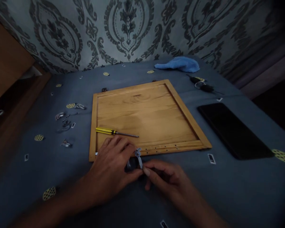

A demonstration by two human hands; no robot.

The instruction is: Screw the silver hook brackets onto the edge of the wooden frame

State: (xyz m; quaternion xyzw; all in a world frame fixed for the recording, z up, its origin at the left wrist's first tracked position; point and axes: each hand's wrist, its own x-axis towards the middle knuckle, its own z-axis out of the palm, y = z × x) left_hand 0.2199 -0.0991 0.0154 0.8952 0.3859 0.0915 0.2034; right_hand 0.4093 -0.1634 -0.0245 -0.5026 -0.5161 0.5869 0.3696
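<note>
A small metal hook (138, 157) with two screw holes rests at the near edge of a framed wooden panel (137, 110). My left hand (112, 161) lies over the near frame rail with bent fingers, its index finger and thumb beside the hook. In a pinch, my right hand (171, 177) holds the hook's lower end. Something dark shows between my left thumb and index finger; I cannot make out what it is. On the panel above my left hand is a yellow and black screwdriver (116, 131), its tip pointing right. Several dark holes line the near rail.
Loose metal hooks (60, 116) and small screws (66, 122) are scattered left of the panel. To the right lies a black phone-like slab (235, 129). Dark keys on a ring (199, 85) and a blue cloth (179, 64) sit farther back. Wooden furniture (11, 57) borders the left side.
</note>
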